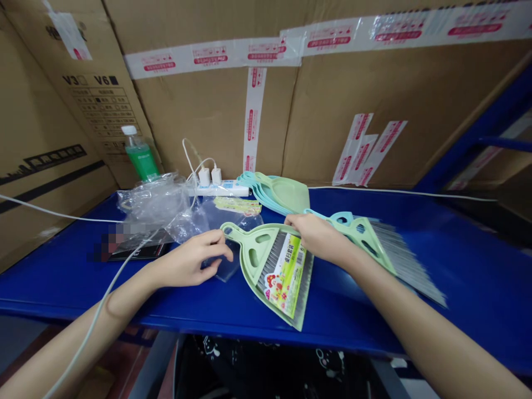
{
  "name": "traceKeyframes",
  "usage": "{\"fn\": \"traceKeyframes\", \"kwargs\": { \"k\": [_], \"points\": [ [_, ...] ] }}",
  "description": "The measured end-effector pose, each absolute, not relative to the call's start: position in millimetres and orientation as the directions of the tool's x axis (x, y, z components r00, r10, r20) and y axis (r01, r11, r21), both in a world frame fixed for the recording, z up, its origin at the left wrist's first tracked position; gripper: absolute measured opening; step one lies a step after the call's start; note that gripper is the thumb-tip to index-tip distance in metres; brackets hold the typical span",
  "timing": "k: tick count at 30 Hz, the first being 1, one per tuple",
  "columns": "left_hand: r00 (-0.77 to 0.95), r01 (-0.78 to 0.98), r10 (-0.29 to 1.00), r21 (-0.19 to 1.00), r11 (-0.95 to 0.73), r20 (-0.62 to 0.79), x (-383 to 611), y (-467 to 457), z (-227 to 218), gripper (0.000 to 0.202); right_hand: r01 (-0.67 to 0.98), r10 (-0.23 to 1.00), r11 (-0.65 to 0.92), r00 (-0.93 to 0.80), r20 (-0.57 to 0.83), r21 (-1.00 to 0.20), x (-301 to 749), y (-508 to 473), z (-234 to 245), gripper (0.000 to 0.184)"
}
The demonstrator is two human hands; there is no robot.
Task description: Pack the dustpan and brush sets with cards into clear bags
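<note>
A light green dustpan [248, 257] lies on the blue table with a grey-bristled brush [307, 271] nested in it. A yellow-green printed label card [288, 277] sits across the bristles. My right hand [318, 235] grips the dustpan's upper right edge, its fingertips partly hidden. Just left of the dustpan's handle is my left hand [197, 257], fingers loosely curled and apart from the thumb, with nothing visible between them. A flat transparent plastic bag [228, 266] lies beneath and beside the left fingers.
Green and blue dustpans [291, 194] are stacked at the back. More brushes [399, 255] lie to the right. Label cards [236, 205], crumpled plastic bags [155, 199], a green bottle [141, 158] and a power strip [226, 189] stand behind. A white cable [100, 310] crosses my left forearm. Cardboard [208, 105] walls the back.
</note>
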State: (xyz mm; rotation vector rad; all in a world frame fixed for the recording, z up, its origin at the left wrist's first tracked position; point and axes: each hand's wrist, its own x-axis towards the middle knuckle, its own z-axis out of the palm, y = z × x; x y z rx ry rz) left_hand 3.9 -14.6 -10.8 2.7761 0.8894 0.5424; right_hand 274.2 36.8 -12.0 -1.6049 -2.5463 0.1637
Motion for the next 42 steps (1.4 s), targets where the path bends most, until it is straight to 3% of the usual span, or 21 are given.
{"fn": "traceKeyframes", "kwargs": {
  "k": [4, 15, 21, 26, 34, 42],
  "points": [
    [0.754, 0.527, 0.593, 0.280, -0.803, 0.282, 4.6, -13.8, -11.7, 0.023, 0.854, 0.881, 0.471, -0.469, 0.066, -0.222, 273.1, 35.7, -12.6, 0.033],
    [0.747, 0.558, 0.617, 0.270, -0.784, 0.247, 3.0, -11.8, -13.0, 0.014, 0.888, 0.911, 0.405, -0.411, 0.019, -0.217, 270.8, 33.1, -7.7, 0.033],
    [0.738, 0.572, 0.638, 0.296, -0.765, 0.221, 4.7, -11.9, -13.6, 0.020, 0.895, 0.912, 0.411, -0.405, 0.072, -0.171, 271.8, 34.0, -9.2, 0.030],
    [0.718, 0.590, 0.657, 0.299, -0.750, 0.231, 5.5, -12.5, -14.7, 0.028, 0.873, 0.903, 0.421, -0.428, 0.030, -0.246, 269.8, 31.9, -8.7, 0.032],
    [0.725, 0.552, 0.655, 0.388, -0.738, 0.215, 8.8, -14.5, -16.3, 0.035, 0.897, 0.921, 0.384, -0.389, 0.018, -0.218, 269.1, 32.2, -7.5, 0.032],
    [0.705, 0.522, 0.676, 0.491, -0.698, 0.213, 12.9, -18.5, -12.8, 0.030, 0.879, 0.901, 0.428, -0.433, 0.025, -0.210, 267.9, 33.5, -12.1, 0.033]
  ]
}}
